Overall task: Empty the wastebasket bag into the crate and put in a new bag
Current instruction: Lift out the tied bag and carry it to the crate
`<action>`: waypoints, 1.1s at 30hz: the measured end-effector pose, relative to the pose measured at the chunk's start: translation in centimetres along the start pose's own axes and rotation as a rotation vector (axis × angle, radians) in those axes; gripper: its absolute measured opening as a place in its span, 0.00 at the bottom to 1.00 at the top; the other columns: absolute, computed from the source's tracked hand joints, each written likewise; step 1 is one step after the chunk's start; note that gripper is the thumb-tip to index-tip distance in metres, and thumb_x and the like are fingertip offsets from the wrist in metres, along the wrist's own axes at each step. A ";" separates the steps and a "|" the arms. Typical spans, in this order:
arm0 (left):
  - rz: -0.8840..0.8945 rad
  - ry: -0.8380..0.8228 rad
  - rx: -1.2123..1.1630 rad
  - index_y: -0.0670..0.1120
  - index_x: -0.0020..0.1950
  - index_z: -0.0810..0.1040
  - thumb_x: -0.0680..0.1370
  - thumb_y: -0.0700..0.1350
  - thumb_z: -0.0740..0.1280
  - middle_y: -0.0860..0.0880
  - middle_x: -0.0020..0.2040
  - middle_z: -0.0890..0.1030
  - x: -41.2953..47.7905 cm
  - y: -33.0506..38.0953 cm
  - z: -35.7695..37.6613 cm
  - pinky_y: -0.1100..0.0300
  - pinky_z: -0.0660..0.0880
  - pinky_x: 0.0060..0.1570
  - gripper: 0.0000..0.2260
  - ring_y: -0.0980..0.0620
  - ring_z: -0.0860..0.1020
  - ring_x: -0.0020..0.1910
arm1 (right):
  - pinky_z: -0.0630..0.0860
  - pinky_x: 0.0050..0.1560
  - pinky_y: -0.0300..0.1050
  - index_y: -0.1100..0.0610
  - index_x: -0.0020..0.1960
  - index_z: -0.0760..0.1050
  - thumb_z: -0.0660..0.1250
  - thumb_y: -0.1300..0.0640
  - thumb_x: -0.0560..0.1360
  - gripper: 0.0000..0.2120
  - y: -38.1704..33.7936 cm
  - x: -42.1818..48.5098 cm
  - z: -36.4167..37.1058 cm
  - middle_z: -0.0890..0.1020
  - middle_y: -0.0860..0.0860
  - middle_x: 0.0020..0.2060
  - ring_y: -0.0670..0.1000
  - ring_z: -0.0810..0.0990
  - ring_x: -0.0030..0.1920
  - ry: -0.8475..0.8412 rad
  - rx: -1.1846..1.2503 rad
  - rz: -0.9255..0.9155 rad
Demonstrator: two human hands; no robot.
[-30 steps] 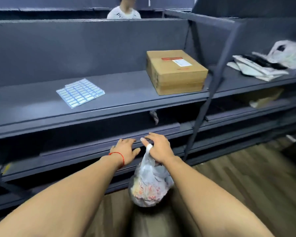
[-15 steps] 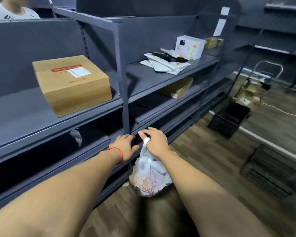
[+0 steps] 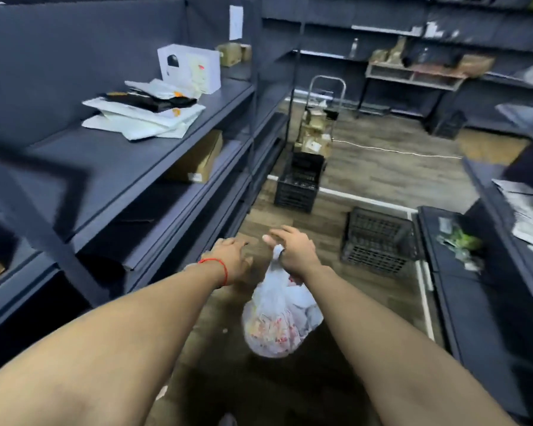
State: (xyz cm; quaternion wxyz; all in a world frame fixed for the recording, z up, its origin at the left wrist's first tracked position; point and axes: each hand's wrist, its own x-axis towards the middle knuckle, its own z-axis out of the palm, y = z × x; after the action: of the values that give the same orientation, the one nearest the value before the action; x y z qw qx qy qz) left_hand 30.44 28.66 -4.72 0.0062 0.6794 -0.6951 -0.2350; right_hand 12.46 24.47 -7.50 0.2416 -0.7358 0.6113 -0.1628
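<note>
Both arms extended forward, forearms bare. Left hand (image 3: 232,259) — palm down, fingers loosely spread, holding nothing; red cord at wrist. Right hand (image 3: 294,250) — fingers curled closed, gripping the bag (image 3: 279,322) by its gathered neck.

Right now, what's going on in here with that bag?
A person is carrying a full white plastic bag of rubbish down an aisle between dark shelves. The right hand grips the bag by its gathered top, so it hangs above the wooden floor. The left hand, with a red string at the wrist, holds nothing. Two black crates sit on the floor ahead; nothing has been emptied yet.
</note>
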 end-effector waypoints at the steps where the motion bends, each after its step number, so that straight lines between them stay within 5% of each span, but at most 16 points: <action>1: 0.027 -0.026 0.014 0.50 0.75 0.60 0.77 0.54 0.60 0.46 0.76 0.64 1.4 0.6 -0.5 0.44 0.62 0.72 0.27 0.43 0.60 0.74 | 0.60 0.71 0.62 0.44 0.68 0.72 0.59 0.40 0.78 0.20 0.9 0.6 -0.7 0.68 0.49 0.73 0.55 0.64 0.73 0.016 -0.002 0.045; 4: 0.089 -0.035 0.021 0.51 0.75 0.61 0.77 0.54 0.60 0.45 0.75 0.65 4.7 2.7 -1.8 0.44 0.64 0.71 0.27 0.42 0.62 0.74 | 0.62 0.71 0.62 0.44 0.67 0.72 0.60 0.38 0.77 0.21 3.3 2.1 -2.9 0.68 0.49 0.73 0.55 0.64 0.73 0.071 0.012 0.165; 9: 0.170 -0.067 0.046 0.51 0.75 0.62 0.78 0.57 0.61 0.45 0.75 0.66 10.0 6.1 -2.8 0.46 0.65 0.71 0.27 0.43 0.65 0.73 | 0.58 0.73 0.64 0.45 0.74 0.64 0.64 0.58 0.76 0.27 6.6 4.5 -6.4 0.61 0.49 0.77 0.58 0.62 0.75 0.059 -0.059 0.289; 15: 0.278 -0.102 0.096 0.48 0.75 0.61 0.80 0.53 0.60 0.46 0.76 0.64 16.7 11.6 -2.6 0.47 0.62 0.73 0.25 0.44 0.62 0.74 | 0.60 0.74 0.62 0.47 0.75 0.63 0.62 0.64 0.76 0.29 11.1 8.9 -9.3 0.58 0.48 0.78 0.57 0.61 0.76 0.138 -0.007 0.382; 21: 0.286 -0.091 0.113 0.50 0.75 0.61 0.79 0.53 0.59 0.48 0.76 0.62 25.3 17.5 -1.1 0.44 0.62 0.72 0.24 0.45 0.59 0.75 | 0.68 0.69 0.63 0.49 0.74 0.64 0.63 0.59 0.78 0.26 16.9 14.4 -11.5 0.59 0.49 0.78 0.58 0.61 0.75 0.184 0.101 0.437; 27: 0.239 -0.178 0.100 0.50 0.76 0.60 0.79 0.52 0.59 0.48 0.78 0.59 32.0 23.2 0.6 0.41 0.59 0.73 0.25 0.45 0.56 0.77 | 0.63 0.72 0.60 0.50 0.75 0.63 0.63 0.57 0.78 0.25 23.0 20.3 -14.5 0.59 0.50 0.78 0.58 0.61 0.75 0.133 0.062 0.455; 33: 0.263 -0.200 0.113 0.49 0.76 0.59 0.79 0.52 0.59 0.48 0.77 0.61 39.2 29.0 0.2 0.41 0.59 0.73 0.26 0.45 0.57 0.76 | 0.62 0.73 0.59 0.51 0.76 0.61 0.63 0.45 0.78 0.29 28.5 25.8 -18.1 0.58 0.50 0.78 0.57 0.60 0.75 0.138 0.087 0.507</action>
State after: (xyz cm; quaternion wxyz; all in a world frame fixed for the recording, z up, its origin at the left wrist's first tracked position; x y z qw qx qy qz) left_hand 0.12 -9.38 -7.35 -0.0704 0.5553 -0.7870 -0.2593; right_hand -15.45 -7.44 -9.67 0.2638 -0.5354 0.7835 -0.1729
